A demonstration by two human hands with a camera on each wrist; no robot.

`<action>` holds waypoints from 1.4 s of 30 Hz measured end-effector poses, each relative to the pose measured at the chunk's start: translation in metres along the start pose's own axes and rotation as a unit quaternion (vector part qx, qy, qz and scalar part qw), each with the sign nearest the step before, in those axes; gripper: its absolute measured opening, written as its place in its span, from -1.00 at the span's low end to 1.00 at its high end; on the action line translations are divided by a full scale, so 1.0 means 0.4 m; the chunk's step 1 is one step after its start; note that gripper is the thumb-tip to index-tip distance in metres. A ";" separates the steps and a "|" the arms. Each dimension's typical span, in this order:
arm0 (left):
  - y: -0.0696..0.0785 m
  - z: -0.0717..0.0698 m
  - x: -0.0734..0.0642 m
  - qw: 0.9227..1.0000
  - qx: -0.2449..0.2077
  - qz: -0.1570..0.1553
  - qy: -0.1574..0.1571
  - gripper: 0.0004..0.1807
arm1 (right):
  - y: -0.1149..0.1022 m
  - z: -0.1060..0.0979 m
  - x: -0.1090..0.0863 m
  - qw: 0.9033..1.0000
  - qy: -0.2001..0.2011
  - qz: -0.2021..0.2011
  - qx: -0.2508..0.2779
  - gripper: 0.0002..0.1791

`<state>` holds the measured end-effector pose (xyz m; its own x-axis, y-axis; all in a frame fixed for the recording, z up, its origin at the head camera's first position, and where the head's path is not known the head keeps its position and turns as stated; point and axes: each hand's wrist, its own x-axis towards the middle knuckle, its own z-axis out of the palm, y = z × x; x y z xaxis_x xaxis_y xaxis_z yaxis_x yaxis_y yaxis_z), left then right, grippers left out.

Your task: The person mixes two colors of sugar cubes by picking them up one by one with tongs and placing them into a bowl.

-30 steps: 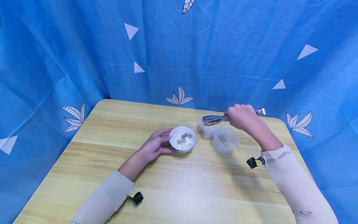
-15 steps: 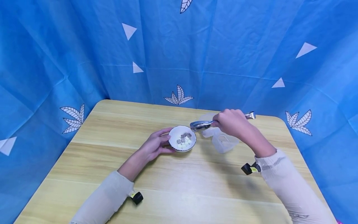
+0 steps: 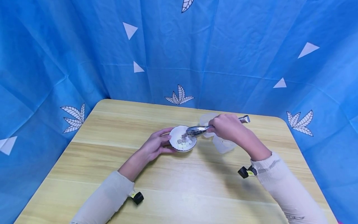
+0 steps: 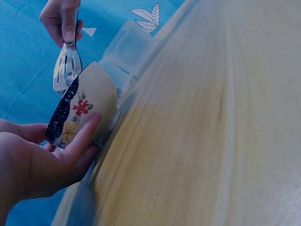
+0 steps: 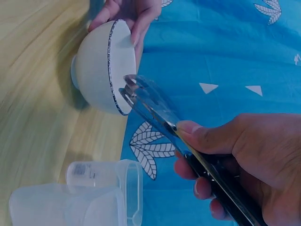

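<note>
My left hand (image 3: 155,144) holds a small white bowl (image 3: 175,133) by its side, thumb at the rim and fingers along the outside. Red and yellow flowers and a dark rim band show on the bowl (image 4: 96,89) in the left wrist view. Several white and grey-brown cubes (image 3: 183,145) lie inside. My right hand (image 3: 227,126) grips metal tongs (image 3: 195,131) with slotted ends. Their tips reach over the rim into the bowl, close to the grey-brown cubes. Whether a cube sits between the tips I cannot tell.
Two clear plastic containers, a nearer one (image 3: 222,145) and a farther one (image 3: 206,118), stand right of the bowl, partly hidden by the right hand and tongs. A blue patterned curtain (image 3: 173,53) rises behind the wooden table (image 3: 126,121).
My right hand has brought the tongs leftward from above the farther container to the bowl, and the tips have lowered inside its rim. The left hand and bowl have stayed put.
</note>
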<state>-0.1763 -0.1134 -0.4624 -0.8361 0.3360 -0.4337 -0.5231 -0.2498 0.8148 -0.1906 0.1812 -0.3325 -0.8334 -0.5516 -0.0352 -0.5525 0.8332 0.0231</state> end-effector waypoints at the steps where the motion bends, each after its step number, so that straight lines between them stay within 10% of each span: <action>1: 0.000 0.000 0.000 1.000 0.001 0.000 -0.001 -0.44 | -0.001 0.001 0.000 1.000 -0.004 0.001 0.002 -0.67; 25: -0.006 -0.003 0.005 1.000 0.002 0.004 -0.006 -0.44 | 0.014 0.021 -0.018 0.995 0.082 -0.042 0.026 -0.89; 42: 0.001 -0.001 0.000 1.000 0.006 0.005 -0.006 -0.44 | 0.142 -0.010 -0.046 0.980 0.171 -0.036 -0.091 -0.82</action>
<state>-0.1765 -0.1138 -0.4622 -0.8393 0.3444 -0.4207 -0.5124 -0.2427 0.8237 -0.2066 0.2388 -0.3267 -0.7319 -0.6151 0.2933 -0.5775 0.7883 0.2122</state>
